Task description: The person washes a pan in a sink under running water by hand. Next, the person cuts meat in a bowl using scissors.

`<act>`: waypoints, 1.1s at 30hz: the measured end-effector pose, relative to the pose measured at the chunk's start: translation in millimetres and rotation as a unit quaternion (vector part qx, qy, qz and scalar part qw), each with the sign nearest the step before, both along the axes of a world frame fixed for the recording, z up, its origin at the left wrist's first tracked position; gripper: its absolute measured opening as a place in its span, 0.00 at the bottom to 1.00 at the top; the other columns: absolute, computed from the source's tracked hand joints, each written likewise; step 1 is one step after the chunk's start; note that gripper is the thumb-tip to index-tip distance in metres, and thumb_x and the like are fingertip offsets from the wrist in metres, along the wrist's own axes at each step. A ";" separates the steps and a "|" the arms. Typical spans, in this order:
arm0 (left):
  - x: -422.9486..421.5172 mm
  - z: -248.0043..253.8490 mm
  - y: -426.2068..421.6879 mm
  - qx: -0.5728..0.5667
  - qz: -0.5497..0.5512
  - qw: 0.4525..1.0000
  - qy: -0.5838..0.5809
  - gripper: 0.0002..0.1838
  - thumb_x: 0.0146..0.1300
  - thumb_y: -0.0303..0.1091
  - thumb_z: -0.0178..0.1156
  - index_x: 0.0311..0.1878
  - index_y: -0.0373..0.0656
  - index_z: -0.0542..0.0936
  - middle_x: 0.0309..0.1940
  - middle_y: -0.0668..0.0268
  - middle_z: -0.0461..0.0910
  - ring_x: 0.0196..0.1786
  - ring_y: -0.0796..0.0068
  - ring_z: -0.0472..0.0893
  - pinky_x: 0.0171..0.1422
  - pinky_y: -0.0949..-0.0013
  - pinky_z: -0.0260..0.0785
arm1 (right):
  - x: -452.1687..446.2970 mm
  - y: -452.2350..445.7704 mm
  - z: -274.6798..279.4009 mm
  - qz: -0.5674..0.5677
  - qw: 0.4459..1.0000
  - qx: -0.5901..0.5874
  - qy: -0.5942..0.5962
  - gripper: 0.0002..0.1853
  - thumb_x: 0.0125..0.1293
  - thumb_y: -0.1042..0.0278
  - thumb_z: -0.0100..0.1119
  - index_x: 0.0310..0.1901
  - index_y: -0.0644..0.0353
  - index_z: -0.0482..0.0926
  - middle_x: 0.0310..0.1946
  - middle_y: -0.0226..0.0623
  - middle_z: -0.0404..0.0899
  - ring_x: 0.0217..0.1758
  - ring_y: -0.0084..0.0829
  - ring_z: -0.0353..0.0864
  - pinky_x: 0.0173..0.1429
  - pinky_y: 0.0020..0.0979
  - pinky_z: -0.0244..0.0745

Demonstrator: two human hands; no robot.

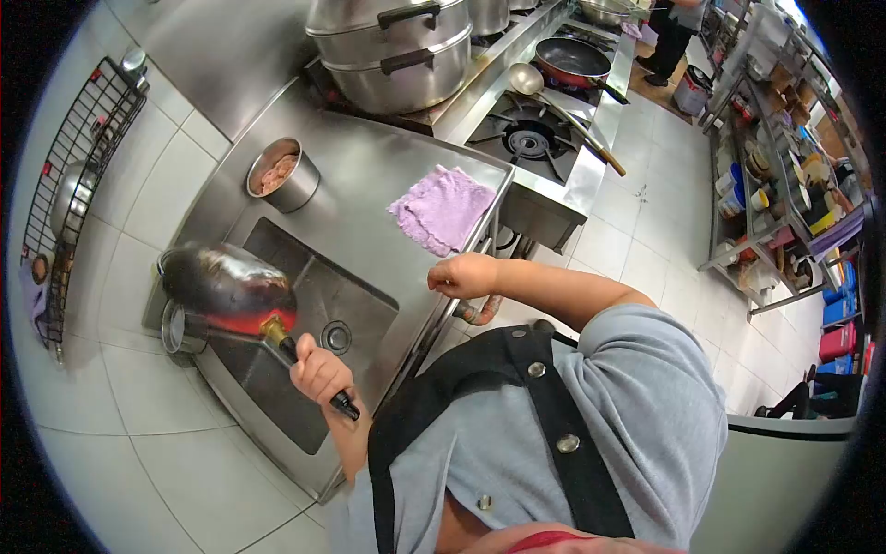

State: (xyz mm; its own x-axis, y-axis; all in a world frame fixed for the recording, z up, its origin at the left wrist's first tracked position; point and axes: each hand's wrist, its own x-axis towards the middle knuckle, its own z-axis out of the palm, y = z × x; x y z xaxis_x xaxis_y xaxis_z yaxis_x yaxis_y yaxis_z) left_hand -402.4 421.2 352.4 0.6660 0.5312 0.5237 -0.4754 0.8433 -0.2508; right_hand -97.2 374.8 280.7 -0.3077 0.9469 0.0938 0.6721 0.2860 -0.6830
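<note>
My left hand (pixel 321 371) is wrapped round the black handle of a frying pan (pixel 226 286). Blurred by motion, the pan is tilted over the left side of the sink (pixel 337 337), its dark and red surfaces showing. My right hand (pixel 461 275) has its fingers curled in at the counter's front edge, with nothing visible in it. Just above this hand lies a purple cloth (pixel 443 209) on the steel counter (pixel 355 157). A metal pot (pixel 283 175) with pinkish contents stands behind the sink. A metal container (pixel 181 329) sits beside the pan at the left.
Large steamer pots (pixel 397 65) stand at the back. To their right, a ladle (pixel 526 79) lies by a burner (pixel 529 141), near another frying pan (pixel 572 61). A wire rack (pixel 83 166) hangs at left. Loaded shelves (pixel 771 222) line the right, and another person (pixel 672 42) stands far back.
</note>
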 end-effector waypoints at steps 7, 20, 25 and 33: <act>46.4 4.7 -62.7 0.122 0.121 0.788 0.591 0.02 0.64 0.27 0.46 0.38 0.45 0.64 0.13 0.74 0.60 0.10 0.85 0.60 0.12 0.76 0.55 | 101.4 -68.0 -18.3 -0.004 0.997 0.021 -0.078 0.10 0.60 0.60 0.54 0.40 0.53 0.76 0.32 0.42 0.79 0.37 0.46 0.79 0.39 0.45 0.73; 364.6 -18.7 -55.4 0.296 -0.133 0.737 0.593 0.08 0.63 0.32 0.52 0.30 0.50 0.65 0.14 0.79 0.60 0.11 0.88 0.59 0.13 0.77 0.51 | 299.8 -230.4 -68.1 -0.199 0.979 -0.039 -0.039 0.08 0.56 0.68 0.53 0.38 0.55 0.78 0.34 0.42 0.79 0.37 0.45 0.79 0.40 0.41 0.75; 445.0 -65.0 -20.5 0.256 -0.203 0.772 0.545 0.12 0.64 0.33 0.51 0.25 0.50 0.64 0.16 0.79 0.61 0.15 0.89 0.60 0.17 0.80 0.53 | 294.1 -272.5 -79.9 -0.265 0.957 -0.116 -0.033 0.08 0.57 0.67 0.54 0.38 0.56 0.78 0.35 0.43 0.80 0.38 0.44 0.80 0.41 0.40 0.75; 507.2 -122.5 6.7 0.219 -0.221 0.778 0.545 0.10 0.65 0.33 0.51 0.27 0.49 0.66 0.18 0.77 0.66 0.17 0.87 0.67 0.23 0.79 0.63 | 279.8 -290.6 -63.9 -0.338 0.916 -0.211 -0.042 0.11 0.58 0.66 0.54 0.40 0.60 0.79 0.38 0.46 0.79 0.43 0.46 0.79 0.46 0.39 0.73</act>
State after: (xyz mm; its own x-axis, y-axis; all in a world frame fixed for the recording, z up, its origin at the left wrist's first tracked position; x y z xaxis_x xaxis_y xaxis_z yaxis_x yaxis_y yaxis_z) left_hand 104.8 427.9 229.9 0.9084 0.0525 -0.4148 0.1575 0.8760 0.4559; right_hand 182.6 84.2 216.8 0.3732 0.8699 -0.3224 0.6528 -0.4932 -0.5751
